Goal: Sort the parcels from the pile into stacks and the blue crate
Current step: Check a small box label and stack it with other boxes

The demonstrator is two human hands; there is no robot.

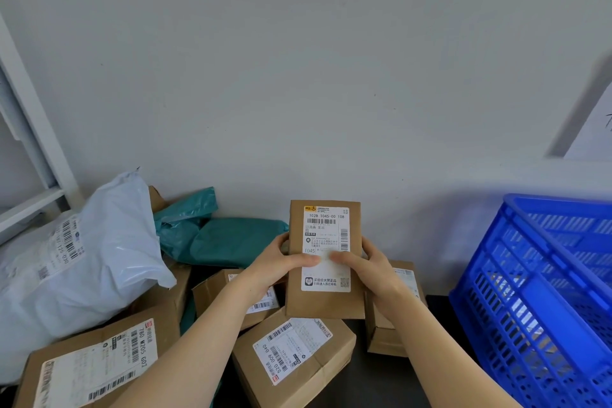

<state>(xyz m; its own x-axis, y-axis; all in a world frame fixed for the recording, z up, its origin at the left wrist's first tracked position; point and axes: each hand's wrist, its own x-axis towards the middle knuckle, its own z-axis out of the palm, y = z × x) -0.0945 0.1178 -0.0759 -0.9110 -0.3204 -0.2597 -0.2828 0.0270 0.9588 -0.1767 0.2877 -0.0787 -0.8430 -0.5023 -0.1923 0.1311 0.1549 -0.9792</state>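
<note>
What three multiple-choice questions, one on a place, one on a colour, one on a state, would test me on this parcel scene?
1. Where is the crate relative to the held parcel? A right, B left, C underneath
2. What colour are the soft bags by the wall? A red, B teal, C yellow
3. What holds the held parcel? A one hand, B both hands, C nothing

Answers: 1 A, it stands at the right edge. 2 B, both look teal. 3 B, the left hand and right hand grip its sides.
</note>
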